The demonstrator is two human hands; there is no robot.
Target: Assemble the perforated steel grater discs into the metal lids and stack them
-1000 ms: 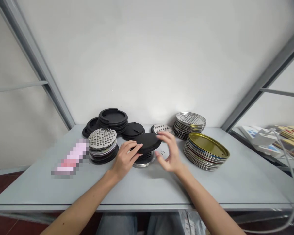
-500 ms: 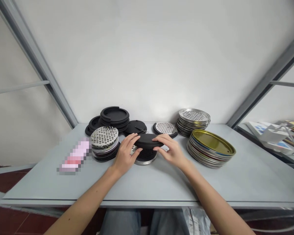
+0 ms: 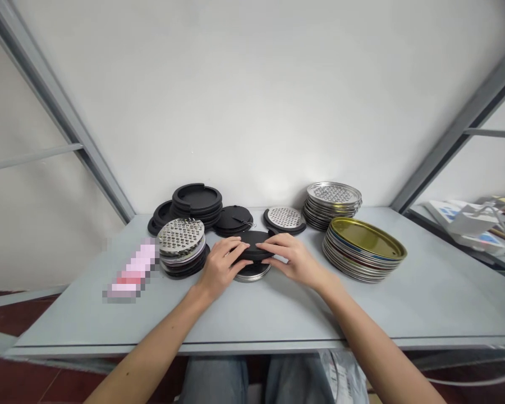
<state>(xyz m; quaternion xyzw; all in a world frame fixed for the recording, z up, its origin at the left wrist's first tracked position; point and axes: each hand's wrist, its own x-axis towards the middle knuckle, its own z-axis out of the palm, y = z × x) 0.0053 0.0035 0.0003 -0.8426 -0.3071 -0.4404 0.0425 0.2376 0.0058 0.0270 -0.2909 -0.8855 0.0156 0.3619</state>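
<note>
Between my two hands is a black round disc (image 3: 249,240), held just above a silver-rimmed round piece (image 3: 252,276) at the middle of the table. My left hand (image 3: 225,262) grips the disc's left side, thumb at the lower edge and fingers on top. On the right side my right hand (image 3: 290,257) pinches it the same way. A stack topped by a silver grater plate (image 3: 180,235) stands left of my left hand. Behind the held disc lie a black disc with a small metal hook (image 3: 234,217) and a perforated plate in a black ring (image 3: 284,217).
Black ring-shaped trays (image 3: 197,197) are piled at the back left. Silver-rimmed grater plates (image 3: 334,193) stand stacked at the back right, with a stack topped by a gold lid (image 3: 366,237) before them. A blurred pink item (image 3: 133,270) lies left on the grey table (image 3: 244,320).
The black disc between my hands has tilted so more of its top shows, and it sits lower over the silver-rimmed piece. My fingers have moved inward over its top.
</note>
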